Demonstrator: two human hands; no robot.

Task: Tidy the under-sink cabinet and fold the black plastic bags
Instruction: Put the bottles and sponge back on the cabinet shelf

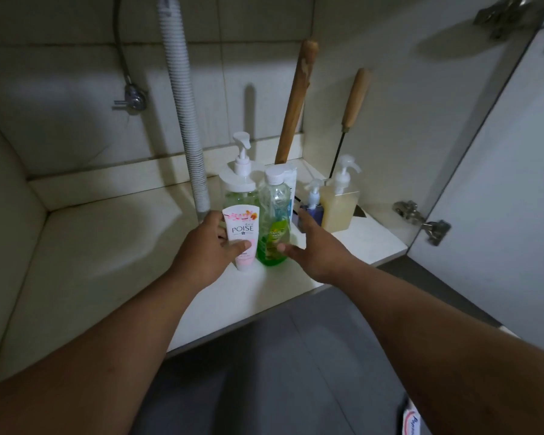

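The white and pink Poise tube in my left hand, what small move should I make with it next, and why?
Probably set the white and pink Poise tube down upright and let go. Your left hand pinches it right beside the clear bottle of green liquid, in front of the round green pump bottle, so it already lines up with that group. Your right hand is open by the green bottle to steady it.

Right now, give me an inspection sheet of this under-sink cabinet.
Surface: cabinet floor, pale, bottles grouped at right.
Job's things: POISE tube; green dish soap bottle; green pump bottle; yellow pump bottle; small blue spray bottle. No black bags seen.
Clutter: two wooden handles leaning at back.
Hands: left hand holds the tube; right hand open beside the dish soap.
Cables: corrugated drain hose; braided water hose.
Surroundings: open door, dim light.
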